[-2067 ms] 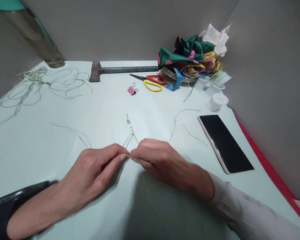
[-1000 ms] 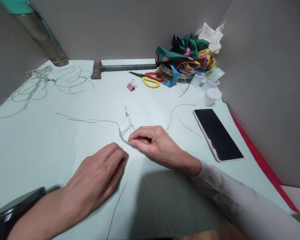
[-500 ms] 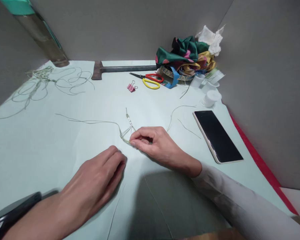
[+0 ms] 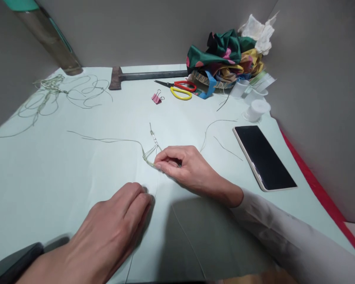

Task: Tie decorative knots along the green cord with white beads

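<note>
Thumb and forefinger of my right hand [image 4: 182, 165] pinch a green knotted cord piece [image 4: 149, 160]. Its upper end, with a pale beaded or wrapped section, points away from me, and loose green cord ends [image 4: 112, 139] trail left across the table. My left hand [image 4: 122, 217] is closed, knuckles up, low and to the left of the right hand. A fine pale thread [image 4: 157, 187] runs down from the cord piece to its fingertips and shows again below the hand. The left fingertips are mostly hidden. A second thread [image 4: 185, 232] runs toward the near edge.
Scissors [image 4: 180, 88], a pink binder clip [image 4: 157, 97] and a hammer-like tool [image 4: 148, 75] lie at the back. Cloth scrunchies [image 4: 225, 59], thread spools [image 4: 257, 110] and a phone [image 4: 264, 157] are on the right. Tangled cord [image 4: 51, 90] lies by a bottle [image 4: 55, 43] at left.
My left hand has moved slightly down toward me, and the thread between it and the cord piece now shows. The right hand keeps its pinch. The view has shifted a little.
</note>
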Demonstrator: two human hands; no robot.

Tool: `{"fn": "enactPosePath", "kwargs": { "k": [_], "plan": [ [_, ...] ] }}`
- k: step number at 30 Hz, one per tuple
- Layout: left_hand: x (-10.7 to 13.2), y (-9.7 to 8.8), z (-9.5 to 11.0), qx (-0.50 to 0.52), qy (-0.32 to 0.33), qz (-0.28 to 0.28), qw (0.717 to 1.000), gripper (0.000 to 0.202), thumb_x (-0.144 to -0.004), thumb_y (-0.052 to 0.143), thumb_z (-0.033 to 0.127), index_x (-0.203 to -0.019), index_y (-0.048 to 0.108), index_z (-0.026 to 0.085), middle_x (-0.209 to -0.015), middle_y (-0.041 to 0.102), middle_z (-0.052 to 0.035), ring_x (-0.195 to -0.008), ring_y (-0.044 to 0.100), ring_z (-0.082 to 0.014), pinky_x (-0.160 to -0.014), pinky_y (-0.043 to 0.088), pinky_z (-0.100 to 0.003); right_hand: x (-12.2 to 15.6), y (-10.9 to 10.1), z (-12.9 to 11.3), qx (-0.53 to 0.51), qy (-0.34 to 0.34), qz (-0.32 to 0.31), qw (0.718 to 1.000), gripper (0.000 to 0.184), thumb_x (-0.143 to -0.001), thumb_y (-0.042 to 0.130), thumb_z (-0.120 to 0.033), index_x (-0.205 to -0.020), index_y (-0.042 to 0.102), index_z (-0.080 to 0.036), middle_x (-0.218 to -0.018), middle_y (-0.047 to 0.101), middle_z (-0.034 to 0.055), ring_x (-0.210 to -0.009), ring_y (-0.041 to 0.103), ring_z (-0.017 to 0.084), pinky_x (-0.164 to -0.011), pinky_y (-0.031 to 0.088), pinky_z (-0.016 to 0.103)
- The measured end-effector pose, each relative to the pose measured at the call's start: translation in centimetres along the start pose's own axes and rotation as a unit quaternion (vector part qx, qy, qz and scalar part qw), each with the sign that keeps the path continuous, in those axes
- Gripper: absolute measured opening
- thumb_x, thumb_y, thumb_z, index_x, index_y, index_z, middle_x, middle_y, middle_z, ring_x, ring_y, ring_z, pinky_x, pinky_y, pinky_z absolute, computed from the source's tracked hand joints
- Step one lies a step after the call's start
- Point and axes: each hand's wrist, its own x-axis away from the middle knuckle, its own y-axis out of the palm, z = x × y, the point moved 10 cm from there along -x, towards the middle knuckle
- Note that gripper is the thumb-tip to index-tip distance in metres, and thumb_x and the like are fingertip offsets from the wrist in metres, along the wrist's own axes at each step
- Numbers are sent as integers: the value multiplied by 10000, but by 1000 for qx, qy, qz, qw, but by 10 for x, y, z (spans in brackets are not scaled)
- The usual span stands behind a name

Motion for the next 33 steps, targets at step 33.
{"fn": "enactPosePath", "kwargs": {
  "k": [33],
  "plan": [
    [-5, -19, -36, 304, -120, 41, 944, 318, -951, 596, 559, -965, 719, 266, -611, 558, 5, -604, 569, -192, -478, 459, -235, 10, 10, -19, 111, -163, 26, 980, 192, -1011, 614, -176, -956, 797, -153, -917, 790, 65, -824, 695, 157, -779, 511, 270]
  ]
}}
